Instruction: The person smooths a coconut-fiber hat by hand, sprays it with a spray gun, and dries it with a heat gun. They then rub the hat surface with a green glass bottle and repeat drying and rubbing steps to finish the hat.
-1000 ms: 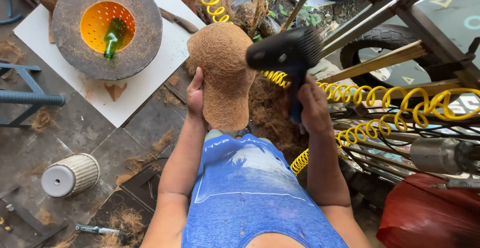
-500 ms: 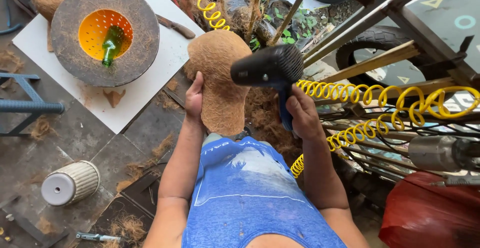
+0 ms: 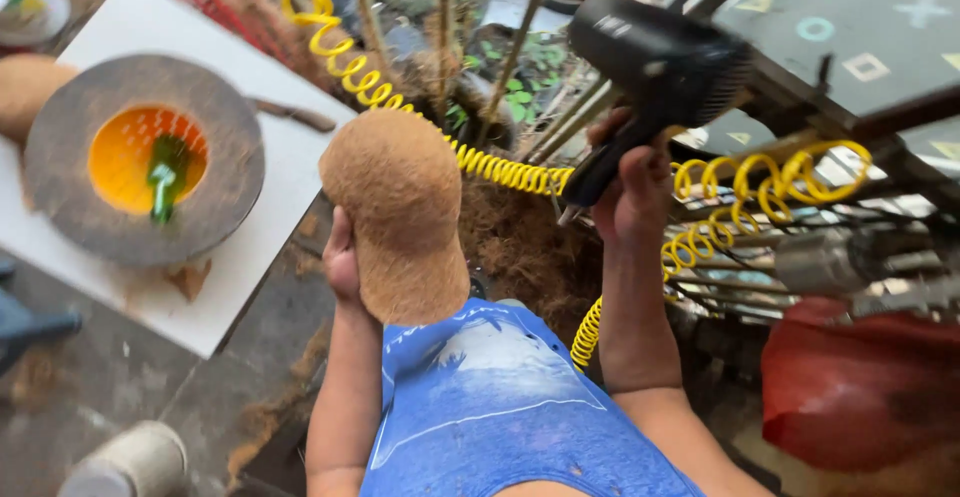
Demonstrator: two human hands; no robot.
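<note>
A brown, fuzzy coir pot [image 3: 398, 212], rounded at its closed top and widening toward its lower edge, is held upright in front of the chest, above the blue printed shirt [image 3: 500, 407]. Its surface is matted and fibrous, like pressed coconut husk. It is gripped from its left side by the left hand [image 3: 341, 259], whose fingers are wrapped behind the pot and hidden there. To the right of the pot, well apart from it, a black plastic hair dryer [image 3: 655, 72] is raised; its handle is clasped in the right hand [image 3: 632, 189], fingers curled tight around it. A yellow coiled hose [image 3: 500, 169] runs behind the pot and loops on past the right hand. Loose brown fibre [image 3: 520, 247] is heaped below the hose. On a white board [image 3: 270, 187] to the left lies a round, rough fibre disc [image 3: 225, 172] with an orange hollow holding a green piece. A red sack [image 3: 860, 387] sits at the right.
</note>
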